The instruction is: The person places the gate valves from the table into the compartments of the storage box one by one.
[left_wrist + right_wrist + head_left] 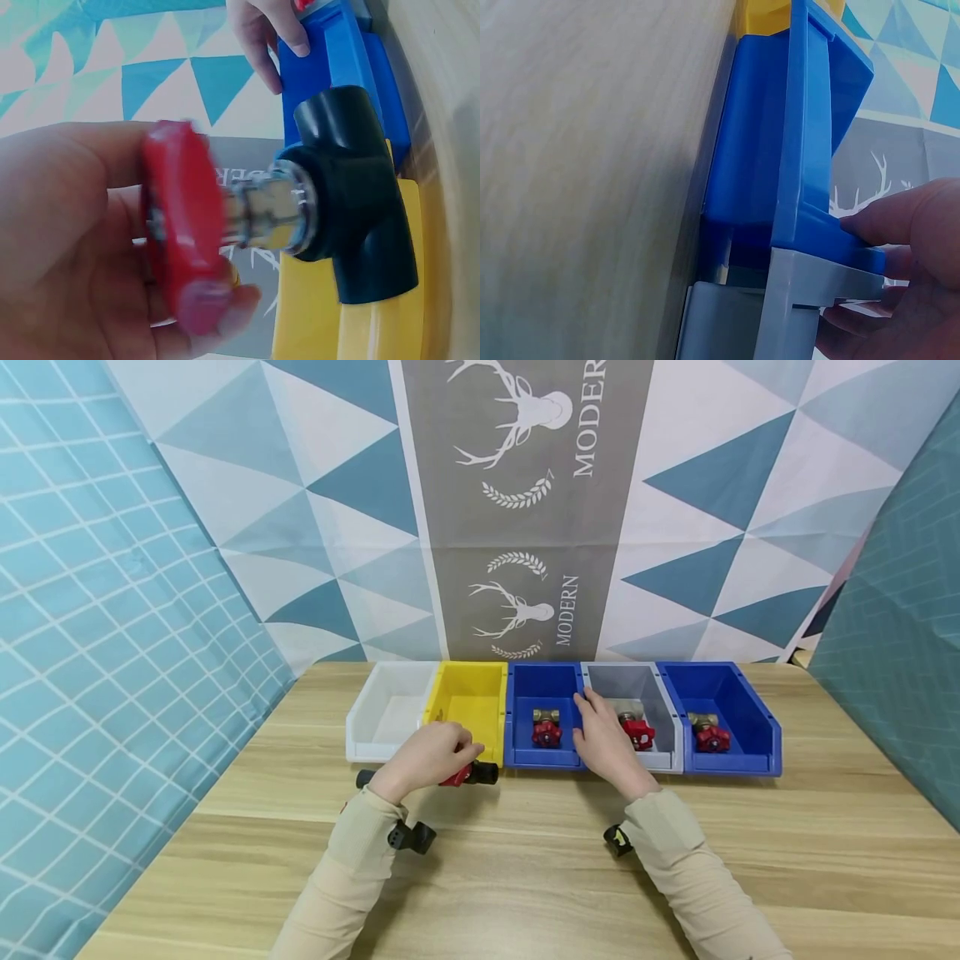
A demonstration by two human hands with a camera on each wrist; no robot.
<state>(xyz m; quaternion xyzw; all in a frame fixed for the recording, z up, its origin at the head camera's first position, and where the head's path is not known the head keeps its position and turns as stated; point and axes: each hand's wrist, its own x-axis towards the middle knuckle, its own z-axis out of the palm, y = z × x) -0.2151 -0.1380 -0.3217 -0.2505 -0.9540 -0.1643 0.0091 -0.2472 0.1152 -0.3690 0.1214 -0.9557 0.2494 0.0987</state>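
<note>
My left hand point(433, 753) grips a valve with a red handwheel point(187, 225) and a black tee-shaped body point(360, 195). The wheel sits between thumb and fingers, and the black body hangs in front of the yellow bin point(491, 756). My right hand point(609, 743) straddles the adjoining walls of a blue bin point(525, 760) and the grey bin point(667, 762). In the right wrist view its thumb point(877, 221) lies on the blue wall, with the fingers on the grey side. A brass valve with a red handwheel point(546, 734) lies inside that blue bin.
Another red-wheeled valve point(637, 733) lies in the grey bin, and one more point(712, 739) in the far-right blue bin point(772, 752). A white bin point(360, 727) stands leftmost. A black pipe end point(365, 778) shows beside the left wrist on the wooden table point(510, 893).
</note>
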